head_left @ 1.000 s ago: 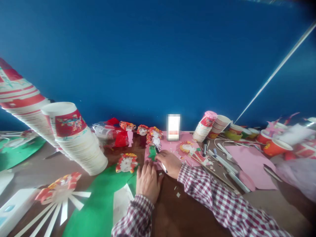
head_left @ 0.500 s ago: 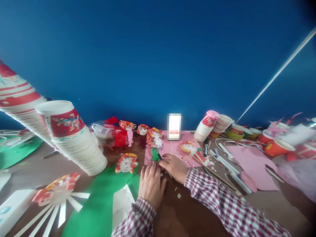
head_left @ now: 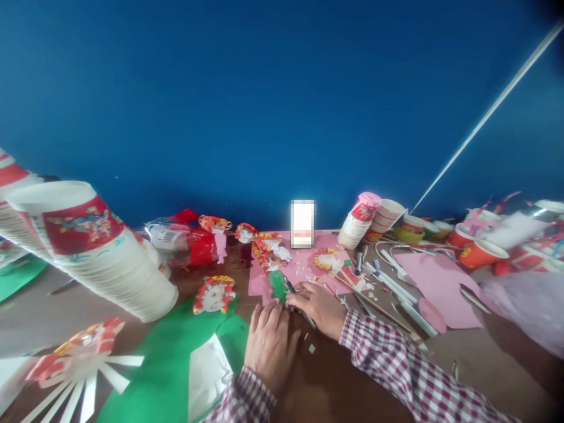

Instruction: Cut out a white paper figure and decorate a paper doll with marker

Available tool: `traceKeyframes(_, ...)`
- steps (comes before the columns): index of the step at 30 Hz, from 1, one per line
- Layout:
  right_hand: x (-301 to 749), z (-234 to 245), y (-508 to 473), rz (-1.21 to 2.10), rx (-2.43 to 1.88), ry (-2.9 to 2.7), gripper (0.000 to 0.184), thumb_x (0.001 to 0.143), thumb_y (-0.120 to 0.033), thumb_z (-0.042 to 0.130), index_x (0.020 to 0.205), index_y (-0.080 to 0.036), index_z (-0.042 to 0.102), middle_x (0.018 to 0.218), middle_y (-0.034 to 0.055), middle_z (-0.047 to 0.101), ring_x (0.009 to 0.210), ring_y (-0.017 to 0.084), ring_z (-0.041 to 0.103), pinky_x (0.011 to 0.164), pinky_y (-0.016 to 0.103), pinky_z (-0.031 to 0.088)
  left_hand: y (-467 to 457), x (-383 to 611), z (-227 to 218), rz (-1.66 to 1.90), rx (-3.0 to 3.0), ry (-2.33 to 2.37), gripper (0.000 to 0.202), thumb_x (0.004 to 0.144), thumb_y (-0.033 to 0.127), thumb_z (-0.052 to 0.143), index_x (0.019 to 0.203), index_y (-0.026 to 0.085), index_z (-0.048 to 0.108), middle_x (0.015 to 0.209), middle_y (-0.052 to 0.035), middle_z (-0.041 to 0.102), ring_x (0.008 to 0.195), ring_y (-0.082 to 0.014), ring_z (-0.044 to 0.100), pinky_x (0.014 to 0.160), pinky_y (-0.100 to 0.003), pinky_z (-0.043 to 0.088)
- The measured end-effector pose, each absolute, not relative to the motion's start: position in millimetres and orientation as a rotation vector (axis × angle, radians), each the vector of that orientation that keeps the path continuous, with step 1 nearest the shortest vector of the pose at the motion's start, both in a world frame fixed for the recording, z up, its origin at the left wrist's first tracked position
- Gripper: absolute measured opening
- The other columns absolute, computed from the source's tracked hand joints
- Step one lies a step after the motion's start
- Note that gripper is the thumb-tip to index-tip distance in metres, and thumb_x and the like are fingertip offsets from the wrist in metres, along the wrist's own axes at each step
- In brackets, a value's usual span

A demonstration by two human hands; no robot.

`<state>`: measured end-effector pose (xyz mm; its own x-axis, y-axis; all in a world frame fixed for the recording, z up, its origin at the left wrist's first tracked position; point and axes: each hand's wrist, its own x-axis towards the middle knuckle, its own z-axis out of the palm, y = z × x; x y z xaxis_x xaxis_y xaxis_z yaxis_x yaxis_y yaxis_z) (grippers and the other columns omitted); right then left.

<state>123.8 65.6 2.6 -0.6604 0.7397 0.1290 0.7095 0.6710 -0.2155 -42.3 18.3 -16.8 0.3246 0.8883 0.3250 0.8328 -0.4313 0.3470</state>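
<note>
My right hand point(head_left: 319, 305) is closed around a dark pen point(head_left: 291, 287), whose tip rests on a small paper doll with a green body point(head_left: 278, 283) and a red-and-yellow headdress. My left hand point(head_left: 270, 341) lies flat beside it, fingers stretched toward the doll's lower edge and onto the green paper sheet point(head_left: 176, 358). The doll lies on the front corner of a pink sheet point(head_left: 308, 264) on the brown table point(head_left: 335, 376). Both sleeves are red-and-white check.
A leaning stack of paper cups point(head_left: 92, 252) fills the left. Finished dolls point(head_left: 219, 235) stand at the back, another point(head_left: 214, 294) lies on the green sheet. Cup stacks point(head_left: 365, 217), markers point(head_left: 359, 258), strips, a second pink sheet point(head_left: 440, 282) and red cups point(head_left: 480, 252) crowd the right.
The view has swung left and slightly down, so things sit lower and further right of the cup stack. Both hands stay at the green doll; the pen has shifted slightly along it.
</note>
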Motion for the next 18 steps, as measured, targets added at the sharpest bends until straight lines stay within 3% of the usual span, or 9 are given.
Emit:
traceKeyframes(9,131,7,52,0.265,-1.258,-2.582,0.026,0.09,-0.013,0.045,0.113,-0.021,0.054,0.096,0.0049,0.062,0.102,0.019,0.047,0.089,0.032,0.039,20,-42,-18,0.62,2.431,1.616,0.037,0.079,0.03,0.052,0.113,0.017,0.057,0.116,-0.0084,0.06,0.112,-0.026,0.048,0.102,-0.048,0.029)
traceKeyframes(18,165,7,11,0.098,-1.478,-2.562,0.032,0.089,-0.008,0.042,0.118,-0.019,0.051,0.094,0.0075,0.059,0.099,0.022,0.046,0.085,0.035,0.041,23,-45,-26,0.583,2.596,1.579,0.037,0.083,0.03,0.047,0.117,0.016,0.054,0.116,-0.0098,0.059,0.112,-0.0261,0.046,0.101,-0.047,0.029)
